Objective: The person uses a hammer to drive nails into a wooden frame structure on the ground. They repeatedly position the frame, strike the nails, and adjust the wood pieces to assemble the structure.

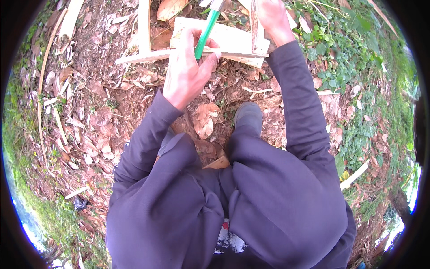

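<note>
A green-handled hammer (207, 33) slants up and away from me, its metal head cut by the upper edge. My left hand (188, 74) is closed loosely round the lower handle, fingers curled behind it and thumb along the near side. Just beyond that hand lies a frame of pale wood strips (150, 56), with uprights to left and right and a flat board (230, 38) behind its near strip. My right hand (274, 20) is at the frame's right upright (257, 33), closed against it; its fingertips are partly out of view.
Dry leaves (206, 121) and wood splinters cover the brown soil. Low green plants (345, 58) grow on the right. A long thin strip (42, 89) curves along the left. My shoe (248, 117) is on the ground between my forearms, below the frame.
</note>
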### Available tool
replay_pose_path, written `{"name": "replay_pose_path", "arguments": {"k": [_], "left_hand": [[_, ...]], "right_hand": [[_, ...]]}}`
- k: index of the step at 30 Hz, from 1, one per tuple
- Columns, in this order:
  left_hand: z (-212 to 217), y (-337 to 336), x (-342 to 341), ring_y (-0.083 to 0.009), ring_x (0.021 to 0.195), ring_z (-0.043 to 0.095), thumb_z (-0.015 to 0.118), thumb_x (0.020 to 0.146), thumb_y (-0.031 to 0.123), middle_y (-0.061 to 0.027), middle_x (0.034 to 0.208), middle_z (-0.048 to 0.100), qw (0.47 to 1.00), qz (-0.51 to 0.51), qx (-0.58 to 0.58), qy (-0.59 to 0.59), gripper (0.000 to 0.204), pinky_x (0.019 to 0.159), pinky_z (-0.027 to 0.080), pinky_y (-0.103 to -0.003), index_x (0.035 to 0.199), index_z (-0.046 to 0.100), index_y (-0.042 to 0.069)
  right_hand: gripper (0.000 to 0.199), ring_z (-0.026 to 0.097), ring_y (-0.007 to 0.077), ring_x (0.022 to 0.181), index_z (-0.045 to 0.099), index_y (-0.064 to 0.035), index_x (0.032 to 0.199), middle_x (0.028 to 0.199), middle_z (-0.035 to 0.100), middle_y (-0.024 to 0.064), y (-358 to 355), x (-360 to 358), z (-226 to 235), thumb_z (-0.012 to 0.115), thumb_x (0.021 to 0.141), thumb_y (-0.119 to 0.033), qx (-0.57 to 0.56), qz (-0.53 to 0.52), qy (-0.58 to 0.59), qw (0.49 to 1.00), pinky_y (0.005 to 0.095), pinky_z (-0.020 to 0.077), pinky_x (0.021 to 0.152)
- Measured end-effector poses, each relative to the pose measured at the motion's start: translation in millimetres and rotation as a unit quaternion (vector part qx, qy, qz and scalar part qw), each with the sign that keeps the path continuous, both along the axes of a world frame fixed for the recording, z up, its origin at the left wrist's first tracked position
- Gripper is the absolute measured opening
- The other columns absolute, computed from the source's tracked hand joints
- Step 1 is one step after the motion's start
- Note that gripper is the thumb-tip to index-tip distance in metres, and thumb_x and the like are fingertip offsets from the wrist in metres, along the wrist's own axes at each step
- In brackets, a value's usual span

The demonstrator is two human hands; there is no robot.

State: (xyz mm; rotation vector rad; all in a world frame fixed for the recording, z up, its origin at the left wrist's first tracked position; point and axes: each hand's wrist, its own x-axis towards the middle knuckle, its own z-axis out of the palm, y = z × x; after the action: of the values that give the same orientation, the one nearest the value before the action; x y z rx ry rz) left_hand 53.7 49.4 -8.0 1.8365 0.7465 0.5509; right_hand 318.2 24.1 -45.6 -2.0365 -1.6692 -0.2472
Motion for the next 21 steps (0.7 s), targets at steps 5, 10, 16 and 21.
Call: {"name": "replay_pose_path", "arguments": {"k": [5,10,16,21], "left_hand": [[-1,0,-1,-0.0121,0.084,0.061,0.071,0.092,0.01,-0.0062,0.101,0.068,1.0,-0.007,0.025,0.007,0.038,0.074,0.05,-0.027,0.12,0.048,0.001],[6,1,1,-0.0141,0.087,0.062,0.07,0.092,0.009,-0.0073,0.101,0.068,0.999,-0.019,0.026,0.032,0.037,0.079,0.05,-0.029,0.12,0.048,0.001],[2,-1,1,-0.0141,0.088,0.063,0.07,0.092,0.008,-0.0075,0.1,0.068,1.0,-0.007,0.003,-0.007,0.036,0.078,0.051,-0.029,0.119,0.048,0.001],[-2,1,1,-0.0124,0.082,0.062,0.07,0.093,0.009,-0.0067,0.101,0.067,1.0,-0.011,0.016,-0.006,0.033,0.073,0.051,-0.026,0.118,0.05,0.001]], "right_hand": [[0.024,0.061,0.0445,0.095,0.059,0.0015,0.108,0.098,0.062,0.0247,-3,-3,0,0.057,0.085,-0.004,0.025,0.02,0.02,0.999,0.0506,0.0505,0.081],[0.022,0.062,0.0451,0.091,0.059,0.0002,0.108,0.096,0.062,0.0247,-1,1,0,0.054,0.088,-0.007,0.005,-0.015,0.034,0.999,0.0504,0.0509,0.079],[0.014,0.062,0.0443,0.088,0.059,-0.0007,0.101,0.09,0.062,0.0234,0,0,7,0.053,0.09,-0.007,-0.02,0.008,0.1,0.995,0.0506,0.0504,0.076],[0.014,0.062,0.0433,0.087,0.059,-0.0001,0.1,0.089,0.062,0.0229,0,1,4,0.053,0.089,-0.006,0.004,0.01,0.053,0.999,0.0493,0.0507,0.076]]}}
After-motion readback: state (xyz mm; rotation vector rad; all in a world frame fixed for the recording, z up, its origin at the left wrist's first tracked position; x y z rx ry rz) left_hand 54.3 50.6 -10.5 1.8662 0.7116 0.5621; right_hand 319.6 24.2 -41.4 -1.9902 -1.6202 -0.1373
